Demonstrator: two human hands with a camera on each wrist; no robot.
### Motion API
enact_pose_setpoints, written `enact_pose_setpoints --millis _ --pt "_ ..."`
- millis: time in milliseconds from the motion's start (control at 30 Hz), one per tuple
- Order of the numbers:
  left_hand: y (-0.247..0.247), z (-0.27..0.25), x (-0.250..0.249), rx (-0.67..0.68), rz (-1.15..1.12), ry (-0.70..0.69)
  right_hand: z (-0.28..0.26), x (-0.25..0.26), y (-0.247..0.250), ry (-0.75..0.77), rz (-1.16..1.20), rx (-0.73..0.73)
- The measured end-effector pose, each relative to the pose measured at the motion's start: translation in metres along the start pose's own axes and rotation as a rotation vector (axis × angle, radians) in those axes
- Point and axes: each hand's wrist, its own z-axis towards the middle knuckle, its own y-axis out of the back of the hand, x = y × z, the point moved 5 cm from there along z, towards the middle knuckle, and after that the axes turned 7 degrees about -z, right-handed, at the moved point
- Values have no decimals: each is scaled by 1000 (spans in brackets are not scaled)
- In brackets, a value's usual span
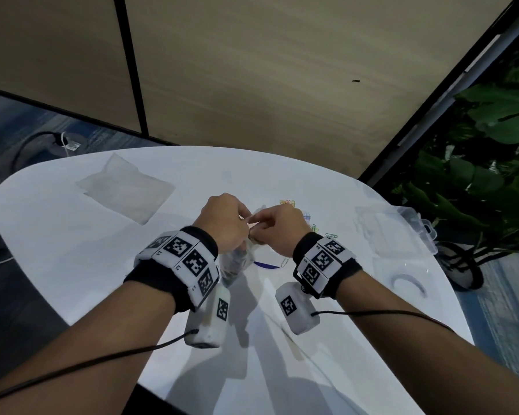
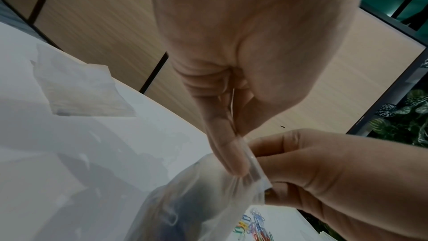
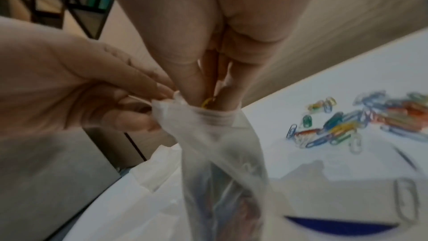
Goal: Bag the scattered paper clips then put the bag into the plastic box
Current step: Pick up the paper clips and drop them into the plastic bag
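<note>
A clear plastic bag (image 1: pixel 235 263) with several clips inside hangs above the white table (image 1: pixel 72 265). My left hand (image 1: pixel 244 217) pinches the bag's rim (image 2: pixel 252 164) between thumb and finger. My right hand (image 1: pixel 259 224) has its fingertips (image 3: pixel 192 87) pushed into the bag's mouth (image 3: pixel 208 114) and pinches a yellow paper clip (image 3: pixel 206 102). Coloured paper clips (image 1: pixel 307 218) lie scattered just beyond the hands, and show as a pile (image 3: pixel 342 127) in the right wrist view. The clear plastic box (image 1: pixel 402 232) stands at the table's right edge.
A stack of clear bags (image 1: pixel 126 187) lies at the back left. A blue strip (image 1: pixel 265 265) and a large silver clip (image 3: pixel 406 199) lie under the hands. A clear ring (image 1: pixel 409 283) sits near the right edge. Green plants (image 1: pixel 486 175) stand beyond it.
</note>
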Motion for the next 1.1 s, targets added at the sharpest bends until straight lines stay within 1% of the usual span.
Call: enact_pose_setpoints --millis 33,100,133,167,200,233,267,300,333,367,400,433,467,500,567,600,667,800,833,933,967,1000,1100 --pt "0 0 0 2 3 0 0 1 -1 49 -31 16" --pt "2 -1 0 10 8 -6 1 7 -3 185 -155 116" --pt "3 -2 0 11 9 -9 2 10 -4 241 -184 178" --pt "5 -3 0 7 8 -13 3 10 -2 266 -149 231" --pt "8 -3 1 -2 9 -15 6 10 3 261 -46 273" --pt "11 -3 3 -9 9 -16 9 8 10 221 113 303" --pt "13 -2 6 -13 10 -12 15 2 17 152 300 307" --pt "16 -1 9 -15 13 -7 25 -12 25 67 426 249" --pt "20 0 11 -19 17 0 37 -29 32 -10 471 166" --pt "23 1 14 -25 17 8 53 -49 37 -77 389 67" --pt "27 2 17 -33 10 15 69 -68 42 -132 188 -22" --pt "29 3 19 -41 -2 24 82 -85 44 -174 -70 -56" --pt "32 4 20 -48 -13 33 92 -98 43 -205 -279 -49" --pt "34 4 22 -55 -20 43 99 -106 38 -229 -386 -20" --pt "37 5 24 -69 -25 58 109 -112 26 -226 -398 24" --pt "38 6 25 -68 -21 62 112 -109 20 -190 -398 19" --pt "37 7 24 -59 1 62 110 -98 9 -73 -463 39" --pt "29 10 22 -44 22 57 83 -81 -11 204 -730 189" --pt "27 10 21 -40 31 54 75 -82 -13 263 -758 198" --pt "23 8 17 -33 49 56 58 -88 -17 430 -808 159" --pt "23 7 16 -32 56 56 55 -90 -16 444 -830 149" --pt "22 6 16 -28 63 55 54 -92 -13 416 -844 141" --pt "18 5 13 -7 74 47 52 -100 6 197 -828 105"
